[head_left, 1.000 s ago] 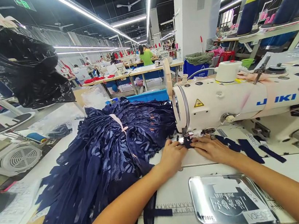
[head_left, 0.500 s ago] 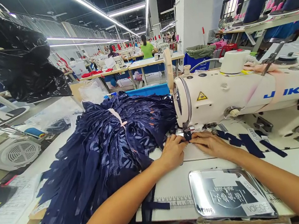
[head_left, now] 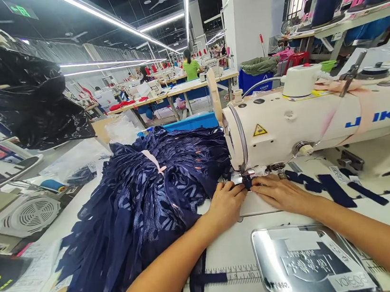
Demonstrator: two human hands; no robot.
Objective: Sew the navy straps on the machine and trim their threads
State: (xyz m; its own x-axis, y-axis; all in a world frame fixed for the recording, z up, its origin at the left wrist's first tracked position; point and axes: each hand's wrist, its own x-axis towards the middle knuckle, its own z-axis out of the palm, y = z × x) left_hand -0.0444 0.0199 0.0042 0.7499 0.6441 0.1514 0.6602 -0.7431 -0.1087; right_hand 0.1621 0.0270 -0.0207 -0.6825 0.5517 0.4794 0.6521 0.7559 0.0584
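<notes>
My left hand (head_left: 226, 204) and my right hand (head_left: 281, 193) lie side by side on the bed of a white sewing machine (head_left: 307, 124). Their fingertips press a small navy fabric piece (head_left: 246, 182) under the needle and presser foot. Both hands have fingers drawn together on the piece. A big heap of navy lace fabric (head_left: 141, 205) lies just left of my left hand, held together by a pink tie (head_left: 154, 161). Navy strips (head_left: 333, 187) lie on the machine bed right of my right hand.
A shiny metal tray (head_left: 303, 258) sits at the table's front edge beside a printed ruler (head_left: 233, 271). A black plastic bag (head_left: 19, 92) hangs at upper left over a fan grille (head_left: 31, 213). Other work tables and a person in a green shirt (head_left: 191, 67) are far behind.
The hands stay at the needle, shifting only slightly on the small navy piece. The camera has tilted a little, so the scene sits slightly differently in the frame.
</notes>
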